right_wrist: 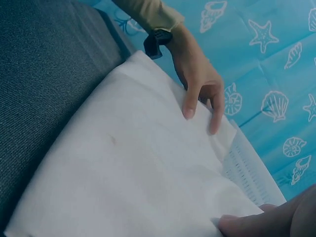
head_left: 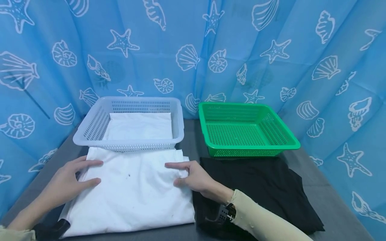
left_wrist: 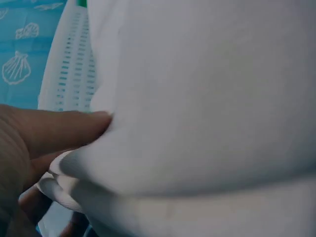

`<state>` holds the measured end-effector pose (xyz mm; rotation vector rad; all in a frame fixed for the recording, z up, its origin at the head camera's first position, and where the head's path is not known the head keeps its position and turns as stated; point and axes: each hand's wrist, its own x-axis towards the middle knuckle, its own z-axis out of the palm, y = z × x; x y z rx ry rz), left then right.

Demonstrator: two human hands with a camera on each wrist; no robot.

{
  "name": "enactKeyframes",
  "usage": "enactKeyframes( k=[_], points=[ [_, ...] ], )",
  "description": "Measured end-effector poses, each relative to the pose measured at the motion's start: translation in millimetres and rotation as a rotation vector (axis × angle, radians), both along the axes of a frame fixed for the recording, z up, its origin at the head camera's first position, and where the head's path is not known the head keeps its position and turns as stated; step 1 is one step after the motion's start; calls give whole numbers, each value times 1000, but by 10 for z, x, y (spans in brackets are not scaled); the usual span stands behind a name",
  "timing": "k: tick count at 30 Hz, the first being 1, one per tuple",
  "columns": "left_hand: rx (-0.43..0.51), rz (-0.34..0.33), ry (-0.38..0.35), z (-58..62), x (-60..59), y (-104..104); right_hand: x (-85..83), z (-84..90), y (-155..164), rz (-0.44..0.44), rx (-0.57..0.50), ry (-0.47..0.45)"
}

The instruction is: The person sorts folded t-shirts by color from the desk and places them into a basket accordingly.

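Risk first: the folded white cloth lies on the worktop right against the front wall of the white basket, which sits at 12 o'clock from it. My read is that a lift with uneven grip would let the layers slide apart and the fold open up. The stack is several layers thick at the left edge, as the left wrist view shows, so a hold that catches only the top layers would leave the lower ones behind.

Second risk: the cloth's right edge touches the black cloth at 3 o'clock. The right hand sits on that seam, so it could snag the black fabric too.

Third: the basket already holds a folded white piece. A drag forward could shove the light basket back.

Hands:
- Left hand is at the cloth's left edge, 9 o'clock. Fingers lie mostly straight on top, thumb against the side of the layers. Touching, not clamped as far as I can tell.
- Right hand rests on the upper right corner, about 2 o'clock. Index finger is extended flat, pointing toward 9 o'clock; the thumb lies along the cloth below it. No firm pinch visible; the rest of the fingers are hidden.

Green basket stands at 1 o'clock, with nothing visible in it.
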<state>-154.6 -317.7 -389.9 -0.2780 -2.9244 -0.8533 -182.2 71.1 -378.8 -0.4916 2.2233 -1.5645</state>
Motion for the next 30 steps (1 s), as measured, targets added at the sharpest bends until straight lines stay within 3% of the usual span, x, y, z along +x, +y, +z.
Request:
enactKeyframes(
  k=[4,6,13,17,22,30],
  points=[
    [4,-14,142,6,60,59,21,13,-11,-11,2,2],
    [16,-24,135,8,60,77,22,16,-11,-15,8,4],
    [154,-103,-261,1,-15,55,28,-3,-12,-22,4,3],
    [268,-154,-331,-25,-12,44,51,1,-25,-45,-9,-4],
    [351,-154,-310,-27,23,41,62,51,8,-63,-21,-1],
    [329,-125,-183,152,154,52,77,108,118,-28,-68,93]
  ],
)
